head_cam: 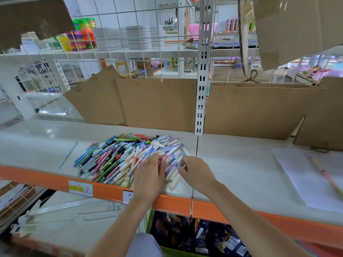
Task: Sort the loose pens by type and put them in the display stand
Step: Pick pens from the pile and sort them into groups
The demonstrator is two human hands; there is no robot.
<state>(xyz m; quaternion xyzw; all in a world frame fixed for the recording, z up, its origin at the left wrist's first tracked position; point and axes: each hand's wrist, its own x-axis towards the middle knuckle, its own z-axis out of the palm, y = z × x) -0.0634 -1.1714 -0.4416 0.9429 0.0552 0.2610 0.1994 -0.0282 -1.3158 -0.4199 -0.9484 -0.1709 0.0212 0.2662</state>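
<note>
White shelving with an orange front lip (46, 178) carries the work, backed by wire grid (130, 34) and brown cardboard sheets (157, 102) leaning against the grid behind a slotted metal upright (203, 71). On the shelf, just left of that upright's foot, lies the pile of loose pens (118, 156) — blue, green, red and black barrels toward its left side, pale cream, pink and lilac ones toward its right, all lying flat and crossed over one another. The left hand (150, 175) rests palm down on the near right part of the pile, fingers curled into the pastel pens and apparently gripping a few; exactly which ones cannot be told. The right hand (194, 169) hovers at the pile's right edge, thumb and forefinger drawn together near a blue pen tip — whether they actually pinch it is unclear. Well to the right of the pile, a white paper sheet (297, 175) lies on the shelf with a single pink pen (328, 179) across it. Price labels (80, 188) stick to the orange lip below the pile.
</note>
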